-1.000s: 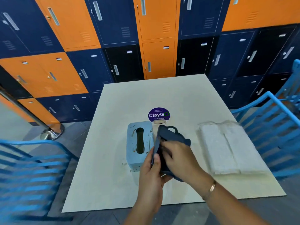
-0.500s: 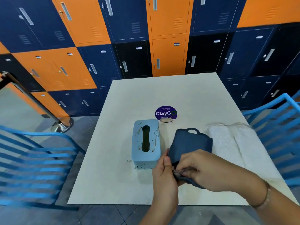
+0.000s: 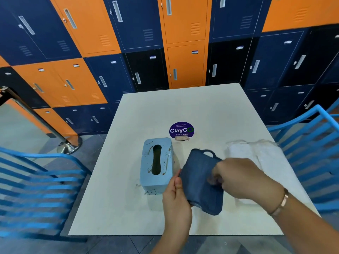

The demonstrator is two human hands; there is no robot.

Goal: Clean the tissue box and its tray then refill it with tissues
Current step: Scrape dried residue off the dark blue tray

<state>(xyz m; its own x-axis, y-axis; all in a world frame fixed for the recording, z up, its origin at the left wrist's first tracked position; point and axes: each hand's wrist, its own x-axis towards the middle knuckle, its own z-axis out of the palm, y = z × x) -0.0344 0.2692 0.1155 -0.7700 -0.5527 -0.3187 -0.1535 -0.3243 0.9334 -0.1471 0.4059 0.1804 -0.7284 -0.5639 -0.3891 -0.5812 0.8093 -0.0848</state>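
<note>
Gripping the tray (image 3: 199,173), left hand (image 3: 176,202) at its edge, right hand (image 3: 244,180) atop, beside the tissue box (image 3: 146,162).

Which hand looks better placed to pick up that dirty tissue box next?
Probably the left hand: it grips the tray right beside the tissue box, while the right hand is across the tray, farther from it.

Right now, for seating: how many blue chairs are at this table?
2: left chair left of the table, right chair right of it. More may be out of view.
</note>
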